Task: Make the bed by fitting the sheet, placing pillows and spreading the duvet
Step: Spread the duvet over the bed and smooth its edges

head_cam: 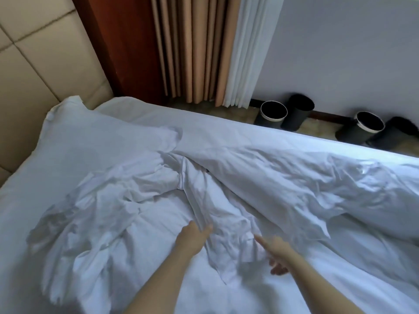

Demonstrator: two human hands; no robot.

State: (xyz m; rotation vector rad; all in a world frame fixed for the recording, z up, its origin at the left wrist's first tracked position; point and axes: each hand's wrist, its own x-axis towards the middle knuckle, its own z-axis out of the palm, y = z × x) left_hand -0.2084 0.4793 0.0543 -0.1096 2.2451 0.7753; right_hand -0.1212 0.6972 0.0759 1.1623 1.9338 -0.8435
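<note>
White cotton everywhere. Which heap is the duvet?

– The puffy mass bunched across the right of the frame. That duvet (306, 189) lies on the bed (145, 112), and the far strip of sheet (226, 130) beyond it looks smooth and tight. I judge the sheet is already fitted and the spreading is the step in hand.

And the thin, creased stuff in the middle?

– A loose cloth (108, 214), running from the lower left up to the centre. It may be the duvet's slack cover; I cannot tell. It is tangled, which is probably why both hands go there first.

The pillow?

– One pillow (90, 141) sits at the upper left against the headboard (34, 75). It seems to be in its place already, out of the way of any pulling.

What are the hands doing?

– The left hand (195, 239), low centre, pinches a raised fold of the loose cloth between thumb and fingers, likely to lift it and shake it flat. The right hand (276, 250), just to its right, is spread. Its index finger stretches towards the cloth's edge, and it holds nothing that I can see.

And the room?

– The headboard is padded beige, and a reddish wooden panel (118, 41) stands beside it. Tan curtains (192, 48) and a white sheer (247, 51) hang at top centre, with a pale wall (340, 53) at the upper right. Four black bins (273, 114) stand on the floor (317, 130) along that wall.
</note>
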